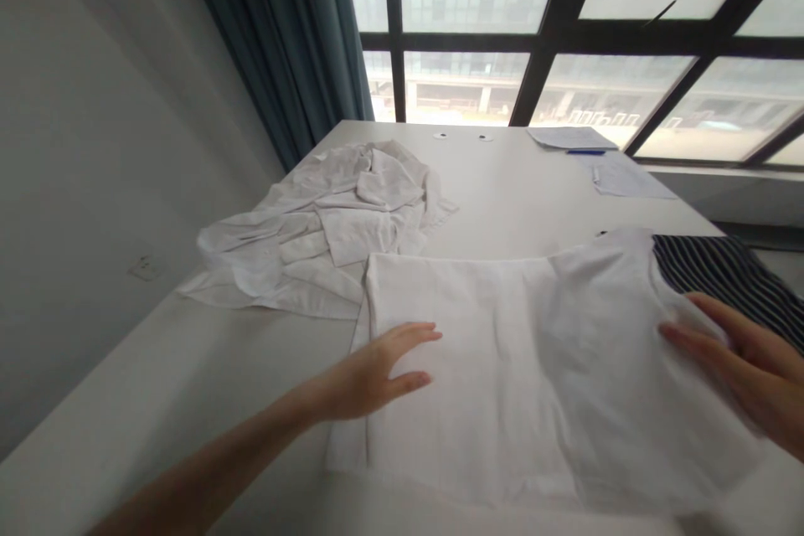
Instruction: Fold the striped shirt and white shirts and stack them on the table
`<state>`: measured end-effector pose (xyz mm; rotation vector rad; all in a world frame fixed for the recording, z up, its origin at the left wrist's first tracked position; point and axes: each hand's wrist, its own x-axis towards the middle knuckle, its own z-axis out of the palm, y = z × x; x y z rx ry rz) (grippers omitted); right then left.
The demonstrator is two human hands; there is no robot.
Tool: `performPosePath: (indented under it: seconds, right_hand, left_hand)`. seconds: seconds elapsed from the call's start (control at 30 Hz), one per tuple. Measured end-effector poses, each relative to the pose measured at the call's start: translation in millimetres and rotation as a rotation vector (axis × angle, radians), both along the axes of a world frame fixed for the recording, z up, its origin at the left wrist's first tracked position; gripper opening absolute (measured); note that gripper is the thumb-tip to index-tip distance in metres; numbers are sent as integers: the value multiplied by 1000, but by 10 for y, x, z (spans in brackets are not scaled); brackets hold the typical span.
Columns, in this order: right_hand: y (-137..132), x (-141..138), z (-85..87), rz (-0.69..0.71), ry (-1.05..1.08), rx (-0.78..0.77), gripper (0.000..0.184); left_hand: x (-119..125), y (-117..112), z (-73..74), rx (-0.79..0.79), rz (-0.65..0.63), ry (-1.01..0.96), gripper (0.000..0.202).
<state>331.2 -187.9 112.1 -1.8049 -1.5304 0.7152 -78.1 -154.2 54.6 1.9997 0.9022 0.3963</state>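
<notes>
- A flat white cotton garment (502, 368) lies lower centre, on the white desk (515, 184).
- The left hand (377, 368) and right hand (747, 368) rest on it, fingers spread flat, gripping nothing.
- Smoothing likely goes best pressing outward evenly.

Nothing here can be read: no text, label, brand or number. The sheets of paper (569, 137) at the far end of the table (502, 201) are too distant and washed out to show writing. The white garment (502, 352) bears no legible mark.
</notes>
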Motion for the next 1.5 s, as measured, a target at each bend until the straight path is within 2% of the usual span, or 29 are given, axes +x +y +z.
performPosePath:
  seconds: [0.03, 0.07, 0.13, 0.2, 0.27, 0.33, 0.4, 0.6, 0.67, 0.77, 0.87, 0.93, 1.03, 1.13, 1.23, 1.4, 1.5]
  right_hand:
    - [52, -149, 78, 33, 52, -38, 28]
    - [98, -306, 144, 48, 55, -2, 30]
    - [170, -637, 250, 197, 15, -12, 28]
    - [212, -973, 321, 358, -44, 55, 25]
    - [224, -1284, 351, 525, -57, 45, 18]
    - [209, -1546, 335, 667, -30, 12, 11]
    - [175, -1753, 275, 767, -6, -2, 7]
    - [126, -2124, -13, 904, -27, -29, 10]
    - [162, -2192, -97, 902, -21, -38, 13]
    - [234, -2257, -211, 879, 11, -43, 16]
    - [275, -2287, -315, 873, 37, -53, 19]
    - [279, -2274, -353, 894, 48, -81, 23]
    - [276, -2181, -321, 1010, 64, -140, 31]
    - [277, -2013, -219, 1165, 87, -220, 47]
    - [246, -1855, -144, 1211, 119, -273, 54]
    - [44, -1754, -135, 1228, 9, -174, 46]
    - [-113, -1745, -149, 1280, -98, -120, 55]
  left_hand:
    - [89, 81, 14, -122, 1, -88, 49]
    - [175, 168, 22, -246, 11, -179, 49]
    - [322, 353, 36, -479, 50, -363, 58]
    - [415, 528, 64, -690, 79, -516, 69]
    - [449, 668, 113, -818, 86, -624, 77]
    - [433, 761, 167, -843, 81, -692, 80]
    - [382, 814, 211, -804, 101, -736, 81]
    - [143, 919, 290, -585, 412, -699, 62]
    - [55, 970, 319, -516, 490, -668, 61]
    - [-55, 1037, 336, -473, 507, -621, 68]
    - [-105, 1076, 292, -360, 536, -494, 69]
    - [-110, 1097, 237, -266, 589, -419, 62]
    - [-127, 1145, 144, -252, 618, -392, 49]
    - [-181, 1215, 46, -304, 639, -395, 46]
    - [-246, 1286, -60, -313, 682, -406, 44]
    - [-310, 1344, -185, -336, 672, -387, 39]
    - [-337, 1342, -202, -357, 667, -345, 43]
